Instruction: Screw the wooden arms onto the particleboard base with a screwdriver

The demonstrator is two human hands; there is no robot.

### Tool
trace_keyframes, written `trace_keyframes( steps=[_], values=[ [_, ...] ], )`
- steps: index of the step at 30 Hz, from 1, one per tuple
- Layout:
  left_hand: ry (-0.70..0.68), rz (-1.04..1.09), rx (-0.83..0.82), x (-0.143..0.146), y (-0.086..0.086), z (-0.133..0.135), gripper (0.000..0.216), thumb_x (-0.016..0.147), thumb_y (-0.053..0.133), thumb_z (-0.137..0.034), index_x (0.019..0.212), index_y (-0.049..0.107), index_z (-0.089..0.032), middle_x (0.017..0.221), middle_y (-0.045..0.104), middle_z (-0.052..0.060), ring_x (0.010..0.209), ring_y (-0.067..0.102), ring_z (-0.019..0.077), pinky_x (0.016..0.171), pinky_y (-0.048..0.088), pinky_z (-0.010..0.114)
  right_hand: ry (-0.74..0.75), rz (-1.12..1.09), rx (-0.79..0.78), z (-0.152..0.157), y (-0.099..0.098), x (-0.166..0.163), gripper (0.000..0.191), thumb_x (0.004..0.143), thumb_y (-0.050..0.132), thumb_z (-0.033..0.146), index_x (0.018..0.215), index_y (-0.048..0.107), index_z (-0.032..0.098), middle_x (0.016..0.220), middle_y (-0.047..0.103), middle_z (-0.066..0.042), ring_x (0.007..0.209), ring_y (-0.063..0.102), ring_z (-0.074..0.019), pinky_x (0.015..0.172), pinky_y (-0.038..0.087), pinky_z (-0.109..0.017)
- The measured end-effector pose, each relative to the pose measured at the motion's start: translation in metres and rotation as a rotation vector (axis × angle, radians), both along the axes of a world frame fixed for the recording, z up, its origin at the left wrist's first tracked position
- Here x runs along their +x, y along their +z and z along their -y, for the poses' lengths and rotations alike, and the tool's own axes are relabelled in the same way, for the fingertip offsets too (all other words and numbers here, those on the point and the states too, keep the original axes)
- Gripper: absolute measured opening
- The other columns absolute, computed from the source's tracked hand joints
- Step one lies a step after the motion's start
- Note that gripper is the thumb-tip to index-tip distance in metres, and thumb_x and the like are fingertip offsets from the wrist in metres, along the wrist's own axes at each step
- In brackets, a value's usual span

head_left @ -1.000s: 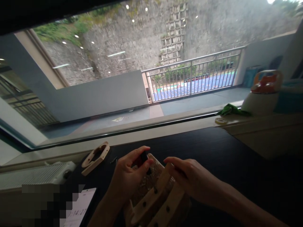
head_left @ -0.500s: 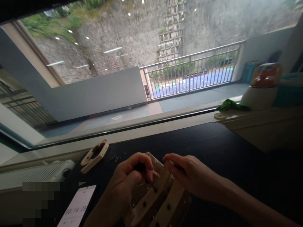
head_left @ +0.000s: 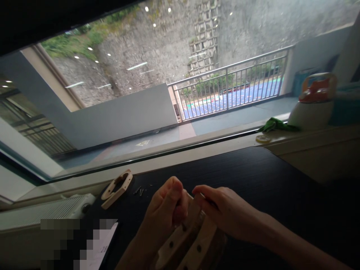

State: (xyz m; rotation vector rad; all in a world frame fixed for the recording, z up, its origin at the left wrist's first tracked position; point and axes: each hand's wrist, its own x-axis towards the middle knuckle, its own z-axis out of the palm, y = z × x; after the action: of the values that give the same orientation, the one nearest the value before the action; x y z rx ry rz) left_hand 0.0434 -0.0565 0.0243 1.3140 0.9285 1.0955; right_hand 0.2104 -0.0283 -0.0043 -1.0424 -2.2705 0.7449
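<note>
Two pale wooden bars with dark holes, parts of a wooden frame piece (head_left: pixel 201 245), lie near the table's front edge. My right hand (head_left: pixel 218 204) pinches the far end of this piece between thumb and fingers. Curled into a fist over the left bar is my left hand (head_left: pixel 170 204), its thumb on top. Whatever the left fingers hold is hidden; a small dark shaft or screw head shows just below them at a hole. Something clear and shiny shows around the bars, too dim to make out.
Another wooden frame (head_left: pixel 117 190), ring-shaped, lies at the table's left edge. Several small screws (head_left: pixel 140 192) lie beside it. A phone (head_left: pixel 101 249) rests at lower left. On the sill stand a white jug with orange top (head_left: pixel 312 112), a green cloth (head_left: pixel 277 125) and a tape roll (head_left: pixel 263 139).
My left hand has turned from a loose pinch beside the hole into a tighter fist with the thumb up. My right hand keeps its hold. The view has shifted slightly.
</note>
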Motion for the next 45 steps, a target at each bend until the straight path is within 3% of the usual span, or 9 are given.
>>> trace_keyframes(
  steps=[5, 9, 13, 20, 26, 30, 34, 39, 45],
  values=[
    [0.202, -0.428, 0.249, -0.015, 0.009, 0.002, 0.036, 0.091, 0.030, -0.041, 0.063, 0.037, -0.020, 0.063, 0.043, -0.003, 0.060, 0.041, 0.0118, 0.059, 0.035, 0.024, 0.006, 0.004, 0.005, 0.000, -0.002, 0.000, 0.029, 0.089, 0.036, 0.029, 0.102, 0.061, 0.021, 0.065, 0.060, -0.001, 0.056, 0.053, -0.0114, 0.053, 0.031, -0.022],
    [0.263, -0.880, 0.284, -0.027, 0.018, 0.009, 0.032, 0.091, 0.027, -0.039, 0.067, 0.038, -0.022, 0.059, 0.039, -0.004, 0.055, 0.040, 0.0126, 0.053, 0.031, 0.024, 0.002, -0.006, -0.012, 0.000, 0.000, 0.000, 0.031, 0.089, 0.035, 0.028, 0.107, 0.059, 0.021, 0.068, 0.061, -0.001, 0.058, 0.054, -0.0120, 0.053, 0.031, -0.022],
    [0.247, -1.109, 0.305, -0.031, 0.021, 0.014, 0.028, 0.091, 0.026, -0.040, 0.071, 0.038, -0.023, 0.053, 0.040, -0.006, 0.048, 0.043, 0.0128, 0.050, 0.027, 0.025, 0.006, -0.002, -0.037, 0.000, 0.002, 0.000, 0.030, 0.089, 0.035, 0.028, 0.106, 0.060, 0.020, 0.066, 0.060, -0.001, 0.055, 0.052, -0.0115, 0.051, 0.030, -0.023],
    [0.067, -1.150, 0.280, -0.032, 0.031, 0.023, 0.023, 0.090, 0.031, -0.039, 0.079, 0.042, -0.022, 0.059, 0.047, -0.005, 0.050, 0.045, 0.0116, 0.049, 0.030, 0.023, 0.003, -0.007, -0.033, 0.000, 0.001, 0.001, 0.031, 0.087, 0.038, 0.031, 0.107, 0.060, 0.021, 0.063, 0.058, 0.000, 0.053, 0.049, -0.0104, 0.050, 0.029, -0.022],
    [-0.055, -1.154, 0.177, -0.029, 0.060, 0.022, 0.020, 0.087, 0.041, -0.034, 0.091, 0.055, -0.020, 0.072, 0.057, -0.002, 0.062, 0.049, 0.0119, 0.059, 0.036, 0.022, 0.014, -0.010, -0.017, -0.001, 0.000, 0.001, 0.032, 0.087, 0.039, 0.032, 0.108, 0.060, 0.020, 0.063, 0.058, 0.000, 0.052, 0.047, -0.0096, 0.050, 0.029, -0.021],
    [-0.077, -1.218, 0.101, -0.026, 0.073, 0.019, 0.026, 0.084, 0.044, -0.038, 0.084, 0.060, -0.017, 0.064, 0.053, -0.003, 0.057, 0.046, 0.0117, 0.052, 0.032, 0.022, 0.009, -0.005, -0.004, -0.001, 0.000, 0.002, 0.034, 0.087, 0.038, 0.033, 0.109, 0.060, 0.020, 0.065, 0.060, -0.001, 0.053, 0.048, -0.0102, 0.051, 0.030, -0.021],
    [-0.087, -1.297, 0.119, -0.023, 0.066, 0.014, 0.035, 0.086, 0.038, -0.044, 0.072, 0.055, -0.018, 0.057, 0.047, -0.004, 0.051, 0.042, 0.0103, 0.047, 0.026, 0.022, 0.021, -0.008, 0.005, -0.001, 0.000, 0.003, 0.034, 0.088, 0.037, 0.033, 0.110, 0.059, 0.020, 0.066, 0.061, -0.002, 0.054, 0.050, -0.0109, 0.051, 0.031, -0.021],
    [0.010, -1.289, 0.153, -0.019, 0.054, 0.012, 0.034, 0.087, 0.035, -0.044, 0.065, 0.044, -0.019, 0.051, 0.041, -0.006, 0.045, 0.037, 0.0099, 0.045, 0.023, 0.022, 0.017, 0.008, -0.003, -0.002, -0.001, 0.004, 0.035, 0.087, 0.038, 0.034, 0.111, 0.059, 0.020, 0.068, 0.062, -0.002, 0.057, 0.053, -0.0122, 0.054, 0.032, -0.022],
    [-0.242, -1.282, 0.131, -0.020, 0.068, 0.023, 0.024, 0.089, 0.035, -0.037, 0.078, 0.048, -0.020, 0.063, 0.049, -0.004, 0.056, 0.045, 0.0109, 0.053, 0.031, 0.022, 0.014, 0.009, -0.035, -0.002, 0.000, 0.004, 0.034, 0.087, 0.037, 0.033, 0.109, 0.060, 0.020, 0.068, 0.062, -0.002, 0.055, 0.050, -0.0113, 0.052, 0.031, -0.022]
  ],
)
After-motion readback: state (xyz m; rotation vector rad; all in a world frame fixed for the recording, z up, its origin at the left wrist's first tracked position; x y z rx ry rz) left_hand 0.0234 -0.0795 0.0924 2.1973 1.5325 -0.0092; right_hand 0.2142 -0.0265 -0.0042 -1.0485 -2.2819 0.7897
